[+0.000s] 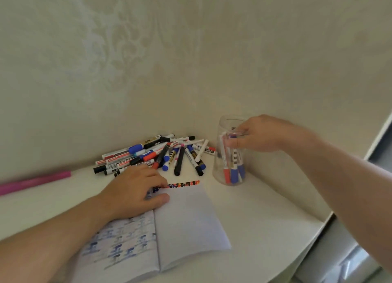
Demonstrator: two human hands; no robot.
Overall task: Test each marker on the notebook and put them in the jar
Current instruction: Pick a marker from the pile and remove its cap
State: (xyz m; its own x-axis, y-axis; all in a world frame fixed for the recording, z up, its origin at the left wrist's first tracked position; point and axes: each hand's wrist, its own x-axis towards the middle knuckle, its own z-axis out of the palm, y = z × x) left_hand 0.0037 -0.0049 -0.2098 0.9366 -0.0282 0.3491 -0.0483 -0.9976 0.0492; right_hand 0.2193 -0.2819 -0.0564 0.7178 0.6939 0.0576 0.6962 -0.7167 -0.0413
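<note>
While our right hand (257, 134) hangs over the rim of the clear plastic jar (230, 151), fingers curled round the marker (234, 153) going in, the risk we see is knocking that light jar over and spilling the tested markers across the worktop (265, 208). Our left hand (137, 191) lies flat, fingers relaxed, pinning the open notebook (186, 223), near the heap of untested markers (157, 155), which a careless reach could scatter.

Notebook (169, 225) open at front of table (265, 214). Left hand (135, 191) on its far left corner. Marker pile (157, 155) just behind notebook, against wall (191, 60). Jar (230, 153) right of pile, markers inside; right hand (258, 134) at its rim.
</note>
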